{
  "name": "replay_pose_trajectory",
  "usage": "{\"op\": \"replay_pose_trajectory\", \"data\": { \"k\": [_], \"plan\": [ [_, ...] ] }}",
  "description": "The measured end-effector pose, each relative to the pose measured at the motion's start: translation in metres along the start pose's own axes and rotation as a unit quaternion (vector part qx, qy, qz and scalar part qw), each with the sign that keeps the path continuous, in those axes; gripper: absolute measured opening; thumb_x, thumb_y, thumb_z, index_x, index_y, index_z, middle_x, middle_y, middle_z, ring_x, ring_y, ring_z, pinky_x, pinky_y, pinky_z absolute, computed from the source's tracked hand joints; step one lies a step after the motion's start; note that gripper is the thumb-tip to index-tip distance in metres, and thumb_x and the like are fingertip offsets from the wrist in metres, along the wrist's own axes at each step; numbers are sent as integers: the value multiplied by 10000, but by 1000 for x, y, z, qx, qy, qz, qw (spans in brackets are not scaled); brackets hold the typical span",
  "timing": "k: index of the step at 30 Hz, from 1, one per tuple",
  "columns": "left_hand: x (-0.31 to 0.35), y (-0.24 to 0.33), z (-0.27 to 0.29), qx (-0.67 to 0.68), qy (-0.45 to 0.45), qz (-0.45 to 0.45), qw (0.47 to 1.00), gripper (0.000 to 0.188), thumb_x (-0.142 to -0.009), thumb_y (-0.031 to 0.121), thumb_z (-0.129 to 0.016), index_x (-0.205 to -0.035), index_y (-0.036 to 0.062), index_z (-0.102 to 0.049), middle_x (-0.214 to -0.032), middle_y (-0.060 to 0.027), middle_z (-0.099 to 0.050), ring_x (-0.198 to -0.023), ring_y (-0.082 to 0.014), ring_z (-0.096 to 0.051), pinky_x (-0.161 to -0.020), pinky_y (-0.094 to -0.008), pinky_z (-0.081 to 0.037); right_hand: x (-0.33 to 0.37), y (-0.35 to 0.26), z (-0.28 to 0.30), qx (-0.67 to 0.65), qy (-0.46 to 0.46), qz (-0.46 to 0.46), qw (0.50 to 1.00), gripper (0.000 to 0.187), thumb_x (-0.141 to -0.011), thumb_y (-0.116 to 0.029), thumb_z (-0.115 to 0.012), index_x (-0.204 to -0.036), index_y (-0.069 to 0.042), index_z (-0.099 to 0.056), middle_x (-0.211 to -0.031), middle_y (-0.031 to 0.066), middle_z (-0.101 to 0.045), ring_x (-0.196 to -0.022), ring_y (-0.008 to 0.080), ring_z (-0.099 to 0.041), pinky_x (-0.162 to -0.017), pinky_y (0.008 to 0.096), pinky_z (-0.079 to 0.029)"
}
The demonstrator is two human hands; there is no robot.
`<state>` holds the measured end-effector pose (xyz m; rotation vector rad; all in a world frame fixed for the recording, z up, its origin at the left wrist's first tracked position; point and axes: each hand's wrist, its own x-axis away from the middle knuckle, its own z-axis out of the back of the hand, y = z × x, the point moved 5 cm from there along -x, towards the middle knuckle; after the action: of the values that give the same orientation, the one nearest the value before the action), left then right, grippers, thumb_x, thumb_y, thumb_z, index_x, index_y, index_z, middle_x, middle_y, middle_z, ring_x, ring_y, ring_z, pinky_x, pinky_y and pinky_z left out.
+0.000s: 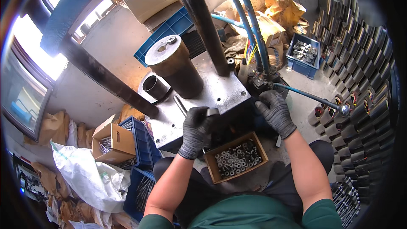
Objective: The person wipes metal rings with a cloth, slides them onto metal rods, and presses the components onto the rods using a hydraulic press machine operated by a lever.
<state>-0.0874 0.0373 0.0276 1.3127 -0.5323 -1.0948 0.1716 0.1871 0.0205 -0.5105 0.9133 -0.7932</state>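
My left hand (196,130), in a dark grey glove, is closed around a slim metal rod (180,105) over the front edge of the press plate (220,91). The rod's upper end points toward the plate, and a small end shows below the hand. A pale, blurred piece (213,111) shows by the fingers; its kind is unclear. My right hand (276,113), also gloved, is beside the black valve block (263,80), below its lever (307,94). Its thumb stands apart from loosely bent fingers. A thick steel cylinder (176,70) stands upright on the plate, beside a shorter hollow one (154,85).
A cardboard box (208,161) of small metal rings sits between my knees. Dark press columns (201,21) rise from the plate. Metal sleeves (352,51) are stacked at right, near a blue bin (302,71). Blue crates (142,144) and a white sack (87,174) stand at left.
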Motion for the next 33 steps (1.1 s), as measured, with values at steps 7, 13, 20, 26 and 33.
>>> {"op": "replay_pose_trajectory", "data": {
  "k": [7,13,20,26,33],
  "plan": [
    [-53,-1,29,-318,-36,1,947,386,-894,178,-793,-1228,24,-678,-987,-84,-714,-929,-201,-680,-856,-354,-547,3,-32,-5,-8,-43,78,996,227,-858,-183,-763,-1007,-25,-696,-989,162,-674,-962,361,-656,-875,449,-537],
    [-45,-34,38,-238,27,-9,971,534,-840,302,-807,-1289,61,-645,-1081,-207,-695,-1053,-355,-660,-974,-438,-518,3,-38,-16,-22,-76,79,994,243,-861,-201,-764,-1021,-30,-702,-1000,157,-686,-963,351,-668,-863,433,-548],
    [-45,-11,19,-296,-31,48,953,516,-823,142,-765,-1313,74,-620,-920,-127,-762,-886,-305,-737,-854,-416,-561,12,-34,-25,-10,-104,80,991,242,-862,-209,-764,-1025,-41,-701,-993,147,-694,-952,343,-677,-847,435,-554],
    [-40,-15,25,-326,12,22,945,533,-814,166,-779,-1319,102,-618,-913,-124,-761,-865,-300,-738,-834,-417,-565,15,-40,-25,-16,-118,84,989,243,-855,-200,-770,-1025,-40,-701,-991,153,-695,-959,345,-677,-849,429,-556],
    [-40,-6,21,-308,6,61,949,553,-803,165,-789,-1326,107,-617,-932,-128,-760,-845,-304,-740,-813,-420,-573,11,-48,-18,-38,-106,108,988,229,-858,-181,-768,-1019,-33,-701,-988,162,-695,-938,360,-676,-843,437,-554]
  ]
}}
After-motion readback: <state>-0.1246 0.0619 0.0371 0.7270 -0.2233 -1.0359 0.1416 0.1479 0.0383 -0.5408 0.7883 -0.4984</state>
